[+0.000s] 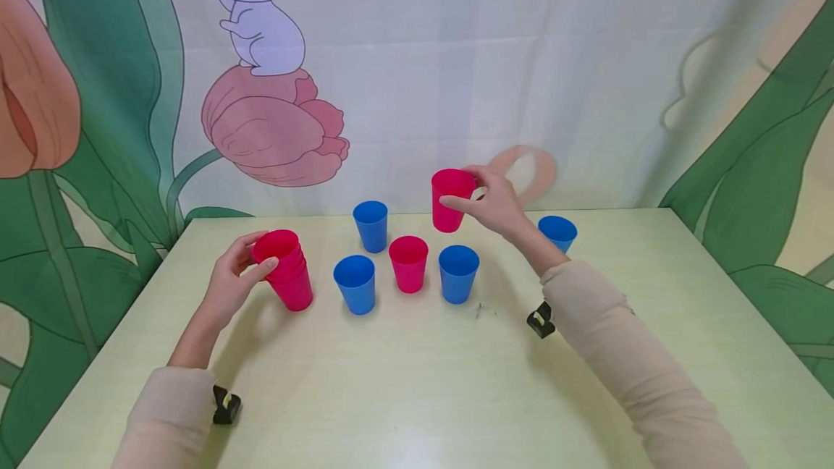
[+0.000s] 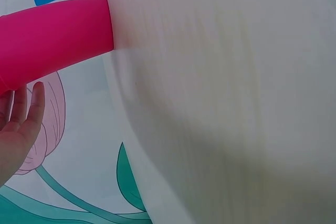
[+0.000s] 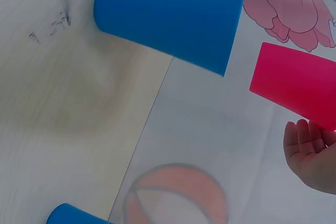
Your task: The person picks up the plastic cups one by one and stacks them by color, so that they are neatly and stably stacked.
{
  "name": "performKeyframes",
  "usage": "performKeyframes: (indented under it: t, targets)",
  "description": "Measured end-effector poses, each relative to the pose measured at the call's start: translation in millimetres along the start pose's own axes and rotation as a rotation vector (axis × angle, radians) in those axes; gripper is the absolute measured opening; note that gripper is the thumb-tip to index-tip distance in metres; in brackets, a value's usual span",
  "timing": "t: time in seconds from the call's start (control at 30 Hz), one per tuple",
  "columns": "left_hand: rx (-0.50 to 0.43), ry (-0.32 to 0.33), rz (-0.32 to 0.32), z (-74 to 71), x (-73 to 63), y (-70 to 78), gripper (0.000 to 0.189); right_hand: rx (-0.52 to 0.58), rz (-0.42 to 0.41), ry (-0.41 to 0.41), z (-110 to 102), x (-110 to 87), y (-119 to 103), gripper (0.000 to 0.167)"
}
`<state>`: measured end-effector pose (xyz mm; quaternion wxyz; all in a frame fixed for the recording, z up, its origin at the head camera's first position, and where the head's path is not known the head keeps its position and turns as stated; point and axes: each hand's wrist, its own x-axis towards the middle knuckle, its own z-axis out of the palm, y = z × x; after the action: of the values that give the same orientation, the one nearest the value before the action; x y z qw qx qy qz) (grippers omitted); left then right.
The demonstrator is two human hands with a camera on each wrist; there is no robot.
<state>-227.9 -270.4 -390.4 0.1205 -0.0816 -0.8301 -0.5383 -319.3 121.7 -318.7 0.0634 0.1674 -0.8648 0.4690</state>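
Observation:
At the left of the table, my left hand (image 1: 228,279) grips a stack of nested pinkish-red plastic cups (image 1: 296,289) near the top rim, thumb in front. The stack leans a little, its base close to the tabletop. Toward the back, my right hand (image 1: 500,206) holds a single red cup (image 1: 447,210) by its side, mouth up, raised above the other cups. In the right wrist view, fingers (image 3: 303,137) lie along that cup's underside. Between the hands stand another red cup (image 1: 409,271) and blue cups at the front left (image 1: 357,294), back left (image 1: 373,231) and right (image 1: 457,282).
One more blue cup (image 1: 557,229) stands at the back right, partly behind the right forearm. The pale table (image 1: 391,382) ends at a printed cloth backdrop (image 1: 404,78). Small dark marks are on the tabletop near the right blue cup. Black wrist devices (image 1: 225,405) show at both sleeves.

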Motion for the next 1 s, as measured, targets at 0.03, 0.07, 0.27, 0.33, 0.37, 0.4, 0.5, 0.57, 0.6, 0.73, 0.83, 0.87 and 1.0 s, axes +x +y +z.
performKeyframes:
  t: [0.03,0.07,0.27,0.33,0.37,0.4,0.5,0.57,0.6,0.73,0.83,0.87,1.0]
  targets:
    - [0.001,0.0,0.001,0.0,0.0,0.2,0.053,0.003,-0.007,0.001,1.0,0.5,-1.4,0.07]
    - [0.0,0.0,0.002,0.0,0.0,0.3,0.053,0.006,-0.013,0.001,1.9,0.9,-2.9,0.069]
    - [-0.007,-0.004,0.011,-0.5,-0.3,0.6,0.052,0.025,-0.012,-0.007,7.0,2.2,-14.6,0.07]
    - [-0.011,-0.006,0.013,-0.8,-0.3,0.6,0.052,0.039,-0.001,-0.01,8.8,2.4,-19.7,0.071]
    - [-0.014,-0.006,0.015,-0.9,-0.3,0.6,0.052,0.045,0.001,-0.012,9.7,2.6,-22.4,0.071]
    - [-0.017,-0.007,0.016,-1.0,-0.3,0.6,0.052,0.049,0.001,-0.013,10.7,3.1,-24.8,0.071]
    - [-0.022,-0.005,0.016,-1.2,-0.3,0.4,0.052,0.059,-0.009,-0.015,14.1,4.6,-31.7,0.071]
    - [-0.025,-0.005,0.014,-1.2,-0.3,0.1,0.052,0.07,-0.021,-0.015,16.7,6.1,-35.4,0.069]
    - [-0.025,-0.005,0.012,-1.2,-0.4,-0.1,0.052,0.072,-0.026,-0.013,18.1,6.8,-37.3,0.069]
    - [-0.028,-0.002,0.003,-1.1,-0.4,-1.3,0.053,0.097,-0.035,-0.011,24.4,9.1,-44.8,0.067]
    - [-0.028,0.001,-0.003,-0.9,-0.4,-2.2,0.054,0.125,-0.043,-0.013,29.2,10.0,-50.9,0.066]
    - [-0.029,0.001,-0.005,-0.9,-0.4,-2.3,0.054,0.139,-0.045,-0.015,30.7,10.2,-53.0,0.065]
    - [-0.027,0.002,-0.008,-0.6,0.0,-2.8,0.054,0.192,-0.052,-0.016,35.9,11.1,-59.9,0.064]
